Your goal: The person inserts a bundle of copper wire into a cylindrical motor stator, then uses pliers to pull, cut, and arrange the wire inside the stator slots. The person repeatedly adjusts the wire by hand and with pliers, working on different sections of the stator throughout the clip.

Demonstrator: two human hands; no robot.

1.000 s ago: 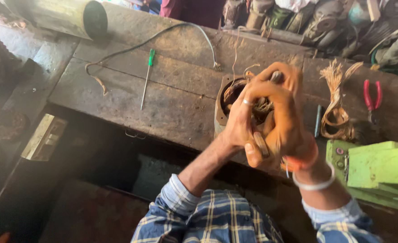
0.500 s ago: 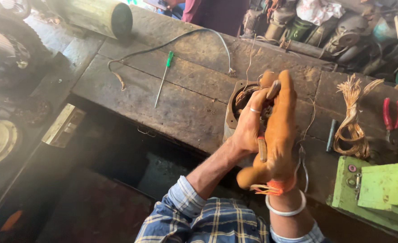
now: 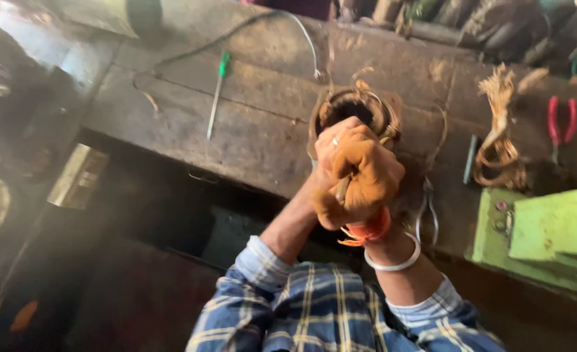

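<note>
Two hands work over a worn, dark wooden surface point(image 3: 256, 130). The right hand point(image 3: 366, 176) and left hand point(image 3: 331, 146) are both clenched around a thin metal tool point(image 3: 342, 190), above a round copper-wound motor housing point(image 3: 357, 111).

We see a dark, worn wooden worktop point(image 3: 262, 130) of rough planks. On it stands a round motor stator point(image 3: 357, 114) wound with copper wire. Well to its left lies a green-handled screwdriver point(image 3: 216, 94). To its right lie a bundle of copper wire point(image 3: 500, 130), then red-handled pliers point(image 3: 561, 124). Below that bundle, right of the stator, sits a green metal block point(image 3: 549, 234).
</note>
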